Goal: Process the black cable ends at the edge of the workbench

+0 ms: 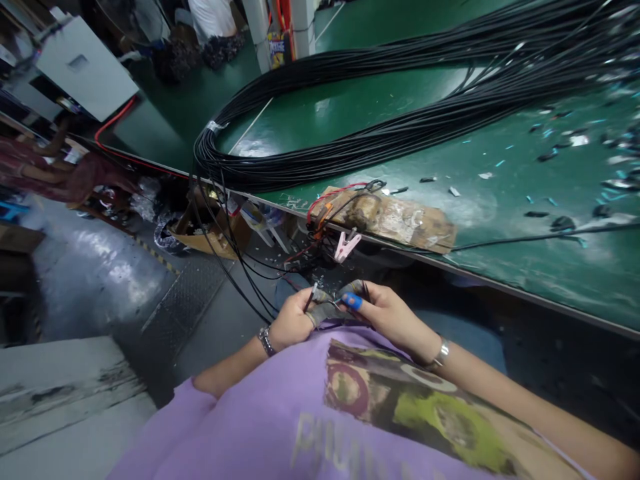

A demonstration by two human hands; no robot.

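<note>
Close to my lap, my left hand (pixel 293 319) is closed around a black cable end (pixel 311 298), whose tip looks pale. Opposite it, my right hand (pixel 393 313) pinches at thin wires between the two hands, and a dark cable piece (pixel 366 291) shows by its fingers. Blue tape (pixel 353 301) wraps the right thumb. Greyish finger covers (pixel 324 308) show between the hands. Just which strand each fingertip grips is too small to make out. Several black cables (pixel 250 283) hang from the table toward my left hand.
A large coil of black cable (pixel 300 163) lies on the green table (pixel 480 267). At its edge sit a stained wooden board (pixel 415 223) and a pink clip (pixel 347 247). Cable scraps (pixel 563 223) litter the right. A cardboard box (pixel 215 237) stands below; another person (pixel 50 167) sits far left.
</note>
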